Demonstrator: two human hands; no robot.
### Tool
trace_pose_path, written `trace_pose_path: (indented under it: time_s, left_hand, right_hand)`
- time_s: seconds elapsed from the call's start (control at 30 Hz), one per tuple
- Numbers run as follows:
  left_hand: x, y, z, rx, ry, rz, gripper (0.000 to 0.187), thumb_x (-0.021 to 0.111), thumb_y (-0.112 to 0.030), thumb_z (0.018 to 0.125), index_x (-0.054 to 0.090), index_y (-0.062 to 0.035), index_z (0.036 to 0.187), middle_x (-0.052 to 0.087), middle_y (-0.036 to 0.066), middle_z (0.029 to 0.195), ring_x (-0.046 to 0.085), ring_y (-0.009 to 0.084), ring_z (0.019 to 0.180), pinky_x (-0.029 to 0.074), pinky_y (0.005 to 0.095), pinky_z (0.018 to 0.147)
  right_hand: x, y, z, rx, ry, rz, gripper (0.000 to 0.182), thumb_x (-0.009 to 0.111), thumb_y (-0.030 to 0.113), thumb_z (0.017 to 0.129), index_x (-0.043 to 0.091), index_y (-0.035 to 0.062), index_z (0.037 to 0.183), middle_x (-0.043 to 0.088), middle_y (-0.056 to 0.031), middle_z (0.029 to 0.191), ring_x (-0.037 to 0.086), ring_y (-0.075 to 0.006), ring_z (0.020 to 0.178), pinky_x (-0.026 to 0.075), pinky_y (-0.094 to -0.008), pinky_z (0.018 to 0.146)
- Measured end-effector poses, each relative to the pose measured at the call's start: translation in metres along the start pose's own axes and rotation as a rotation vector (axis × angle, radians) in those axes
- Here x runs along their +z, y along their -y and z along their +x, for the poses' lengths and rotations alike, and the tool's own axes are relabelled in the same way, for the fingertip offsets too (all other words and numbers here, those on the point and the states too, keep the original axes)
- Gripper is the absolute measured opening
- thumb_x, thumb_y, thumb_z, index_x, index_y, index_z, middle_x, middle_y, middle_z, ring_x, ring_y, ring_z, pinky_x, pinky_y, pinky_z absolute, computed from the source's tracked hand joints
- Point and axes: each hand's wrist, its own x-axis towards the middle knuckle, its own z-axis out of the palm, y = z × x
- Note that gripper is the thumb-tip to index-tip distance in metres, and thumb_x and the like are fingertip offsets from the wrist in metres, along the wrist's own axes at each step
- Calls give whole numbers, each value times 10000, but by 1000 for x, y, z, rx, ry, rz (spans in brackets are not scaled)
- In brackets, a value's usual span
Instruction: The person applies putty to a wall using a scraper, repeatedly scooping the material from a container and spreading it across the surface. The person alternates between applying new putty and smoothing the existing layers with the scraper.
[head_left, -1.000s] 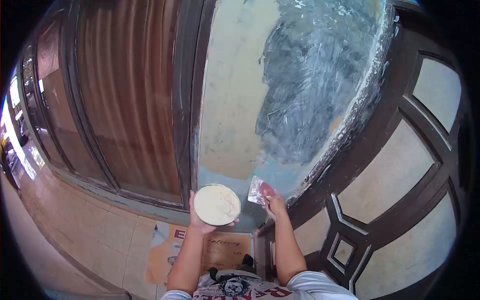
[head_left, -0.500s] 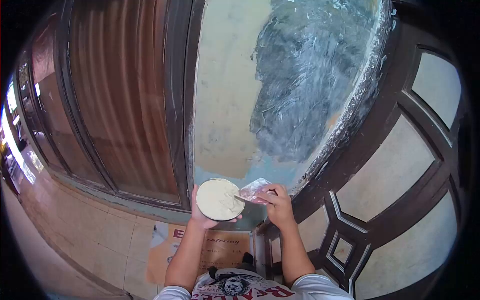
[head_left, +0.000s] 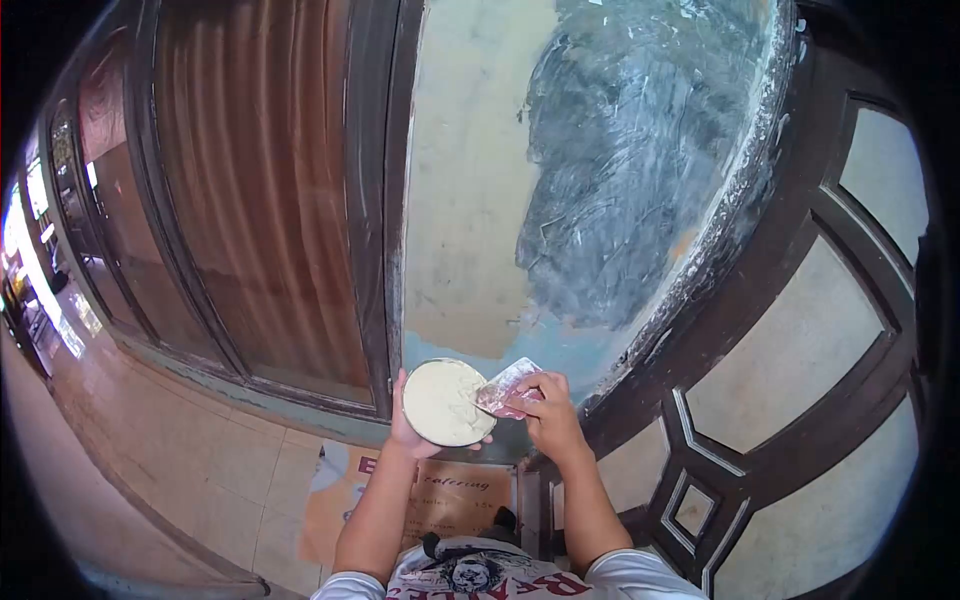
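Observation:
My left hand [head_left: 403,425] holds a round container of cream-coloured putty [head_left: 440,400] from its left side and underneath. The putty's surface is smooth on the left and stirred up on the right. In my right hand [head_left: 550,410] is a flat, smeared putty scraper [head_left: 508,384], pinched between thumb and fingers. Its left edge meets the putty at the container's right rim. Behind both hands rises a wall [head_left: 465,200] with a large grey, streaky coated patch [head_left: 620,180] beside paler cream paint.
A dark-framed window [head_left: 265,200] with a brown curtain stands left. Dark wooden panelling [head_left: 790,340] with pale inserts curves along the right. Underfoot, a printed orange banner [head_left: 455,495] lies on the tiled floor [head_left: 215,450].
The scraper has tilted and turned more of its face towards me, still at the container's right side. The whole view has shifted slightly, so things appear further right.

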Motion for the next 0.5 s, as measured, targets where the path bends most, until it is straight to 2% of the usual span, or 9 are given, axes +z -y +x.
trace_pose_path:
  time_s: [0.17, 0.5]
  left_hand:
    - [-2, 2, 0, 9, 28, 15, 1062, 335, -891, 855, 364, -91, 1553, 471, 281, 1494, 586, 612, 1140, 567, 714, 766]
    - [-7, 7, -1, -4, -26, -15, 1037, 324, -881, 865, 362, -110, 1557, 464, 271, 1506, 582, 625, 1144, 562, 730, 781]
  right_hand:
    - [4, -2, 1, -34, -27, 8, 418, 654, -122, 707, 803, 144, 992, 646, -65, 1088, 532, -346, 1142, 493, -413, 960]
    - [3, -3, 2, -39, -33, 24, 429, 637, -132, 692, 804, 141, 977, 637, -63, 1085, 545, -332, 1113, 495, -406, 942]
